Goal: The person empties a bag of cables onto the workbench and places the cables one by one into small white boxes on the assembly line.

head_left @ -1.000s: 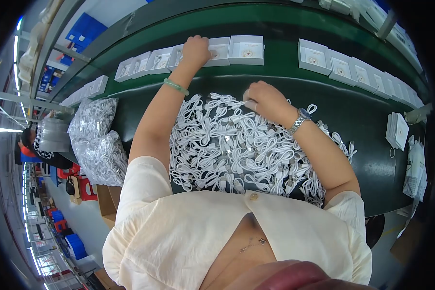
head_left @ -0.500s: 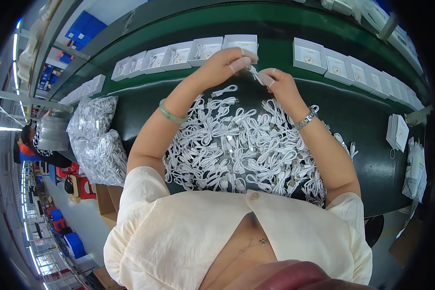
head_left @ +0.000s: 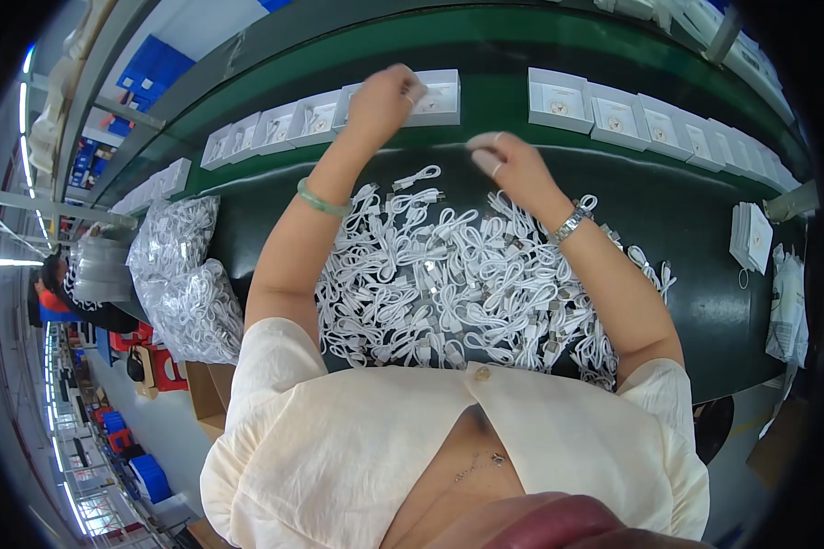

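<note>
My left hand (head_left: pixel 389 99) is over the front row, at an open white box (head_left: pixel 441 102). Its fingers are curled together and blurred, and whatever they hold is hidden. Above the dark table, my right hand (head_left: pixel 515 166) has thumb and forefinger apart with nothing visible between them. Pale finger covers show on both hands. Below them spreads a pile of coiled white USB cables (head_left: pixel 458 265). One bundled cable (head_left: pixel 417 177) lies apart at the pile's far edge.
More open white boxes (head_left: pixel 558 102) line the green belt (head_left: pixel 493 110) on both sides. Clear bags of cables (head_left: pixel 188 311) sit at the left. A stack of white cards or boxes (head_left: pixel 751 240) and a plastic packet (head_left: pixel 784 311) are at the right. A person (head_left: pixel 92 288) is far left.
My hands were together on a white cable and are now apart. The left moved left and away from me to the box; the right dropped slightly. The boxes shifted left.
</note>
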`<state>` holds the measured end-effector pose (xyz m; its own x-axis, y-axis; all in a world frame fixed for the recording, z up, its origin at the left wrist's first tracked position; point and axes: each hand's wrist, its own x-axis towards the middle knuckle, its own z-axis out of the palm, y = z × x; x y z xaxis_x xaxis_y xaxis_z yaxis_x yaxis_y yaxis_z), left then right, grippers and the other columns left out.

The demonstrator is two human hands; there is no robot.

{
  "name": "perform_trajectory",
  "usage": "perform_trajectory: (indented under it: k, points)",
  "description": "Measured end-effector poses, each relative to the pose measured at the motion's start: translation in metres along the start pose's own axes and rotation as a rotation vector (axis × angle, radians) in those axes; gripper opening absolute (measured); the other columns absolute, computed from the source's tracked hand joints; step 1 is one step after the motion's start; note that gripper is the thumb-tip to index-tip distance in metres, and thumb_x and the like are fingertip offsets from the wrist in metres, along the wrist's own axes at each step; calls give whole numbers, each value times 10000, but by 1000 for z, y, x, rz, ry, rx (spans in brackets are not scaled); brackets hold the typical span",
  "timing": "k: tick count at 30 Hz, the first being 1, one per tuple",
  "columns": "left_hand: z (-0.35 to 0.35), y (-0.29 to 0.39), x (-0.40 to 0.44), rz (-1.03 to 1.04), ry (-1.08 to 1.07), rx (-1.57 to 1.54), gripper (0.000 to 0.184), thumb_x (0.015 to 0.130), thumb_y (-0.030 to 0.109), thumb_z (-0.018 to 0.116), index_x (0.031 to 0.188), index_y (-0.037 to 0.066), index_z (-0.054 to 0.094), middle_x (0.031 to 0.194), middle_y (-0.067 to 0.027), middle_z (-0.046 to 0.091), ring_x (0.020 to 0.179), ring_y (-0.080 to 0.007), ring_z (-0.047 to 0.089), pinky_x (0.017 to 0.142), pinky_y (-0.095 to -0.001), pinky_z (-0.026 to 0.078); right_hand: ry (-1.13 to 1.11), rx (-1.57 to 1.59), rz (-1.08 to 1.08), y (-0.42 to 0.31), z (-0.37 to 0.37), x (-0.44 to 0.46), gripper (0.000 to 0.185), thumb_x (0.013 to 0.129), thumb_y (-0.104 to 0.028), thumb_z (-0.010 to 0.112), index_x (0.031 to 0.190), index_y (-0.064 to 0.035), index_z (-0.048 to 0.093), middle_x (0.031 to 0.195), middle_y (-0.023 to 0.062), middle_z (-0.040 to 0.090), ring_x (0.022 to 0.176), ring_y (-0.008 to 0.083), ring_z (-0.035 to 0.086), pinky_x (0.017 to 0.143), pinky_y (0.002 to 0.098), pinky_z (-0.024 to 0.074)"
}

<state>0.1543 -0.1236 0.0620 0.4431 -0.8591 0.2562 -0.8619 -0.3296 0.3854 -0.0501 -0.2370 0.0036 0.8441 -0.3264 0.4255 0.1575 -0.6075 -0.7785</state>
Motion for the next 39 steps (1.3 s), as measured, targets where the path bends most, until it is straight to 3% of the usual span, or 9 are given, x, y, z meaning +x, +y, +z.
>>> perform_trajectory:
  k: [2, 4, 5, 8, 14, 24, 30, 34, 39]
  points:
    - [8, -12, 8, -129, 271, 131, 239, 815, 263, 644, 890, 38, 675, 912, -160, 646, 851, -298, 627, 722, -386, 498, -192, 88, 136, -10, 0, -3, 270, 839, -148, 621, 1086, -40, 619, 986, 121, 635, 908, 264, 600, 831, 331, 466]
    - [16, -18, 5, -112, 178, 254, 241, 814, 268, 638, 884, 41, 683, 921, -168, 639, 857, -312, 625, 729, -401, 501, -369, -73, -160, -11, 3, -7, 319, 833, -167, 627, 1127, -47, 601, 1059, 122, 616, 1021, 294, 549, 918, 362, 424]
    - [20, -21, 5, -91, 82, 375, 244, 813, 272, 633, 878, 44, 691, 929, -175, 631, 863, -326, 622, 737, -416, 505, -435, -85, -74, -22, 2, -10, 342, 816, -187, 645, 1126, -50, 605, 1113, 126, 595, 1084, 314, 497, 965, 383, 386]
    - [27, -36, 13, -12, 41, 497, 233, 817, 264, 617, 858, 53, 705, 930, -170, 620, 854, -341, 613, 748, -427, 507, -581, -176, -154, -24, -1, -10, 363, 803, -192, 659, 1132, -48, 606, 1130, 126, 589, 1085, 309, 494, 958, 375, 392]
    - [19, -34, 8, -49, -36, 744, 175, 807, 196, 598, 852, 71, 712, 934, -147, 622, 885, -324, 596, 744, -434, 512, -590, -167, -96, -25, 1, -11, 169, 801, -190, 662, 921, -71, 658, 879, 84, 624, 892, 275, 540, 800, 380, 435]
    - [17, -43, 15, -103, -96, 778, 184, 760, 146, 600, 892, 77, 708, 1012, -142, 615, 948, -309, 583, 755, -407, 513, -608, -184, -163, -30, 0, -13, 286, 792, -319, 676, 897, -54, 671, 757, 93, 607, 770, 265, 559, 691, 370, 431]
    - [6, -11, -17, -62, 40, 509, 236, 806, 251, 597, 899, 58, 697, 1053, -172, 608, 990, -347, 568, 812, -427, 499, -658, -132, -54, -23, -2, -12, 243, 785, -280, 683, 863, -50, 665, 763, 88, 605, 738, 244, 567, 678, 354, 444]
    - [4, 19, -69, -72, -298, 241, 347, 807, 319, 652, 1030, 53, 646, 1011, -183, 595, 937, -367, 567, 830, -420, 465, -684, 13, 61, -16, -1, -11, 227, 813, -235, 659, 902, -27, 665, 834, 89, 640, 774, 203, 601, 729, 303, 471]
    - [13, 4, -94, -14, -181, 165, 237, 732, 198, 729, 839, 29, 602, 944, -165, 610, 870, -343, 573, 751, -395, 465, -613, 118, 142, -21, -8, -3, 222, 836, -185, 561, 944, -26, 671, 760, 52, 647, 688, 127, 571, 674, 269, 466]
